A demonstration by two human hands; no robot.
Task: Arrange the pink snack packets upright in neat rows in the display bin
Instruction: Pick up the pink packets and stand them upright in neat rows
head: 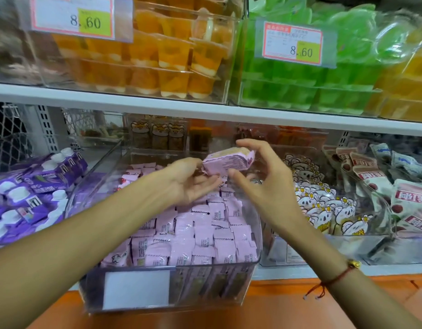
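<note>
A clear display bin sits on the lower shelf, filled with several rows of pink snack packets standing upright; the back of the bin holds a few loose ones. Above the bin's rear, one pink packet is held on its side. My right hand pinches it, fingers on top and thumb below. My left hand lies palm up just left of and beneath the packet, fingers straight, thumb near the packet's left end.
A bin of purple pouches stands to the left and a bin of koala-print packets to the right, with white-and-red packets beyond. The upper shelf holds orange jelly cups and green jelly cups.
</note>
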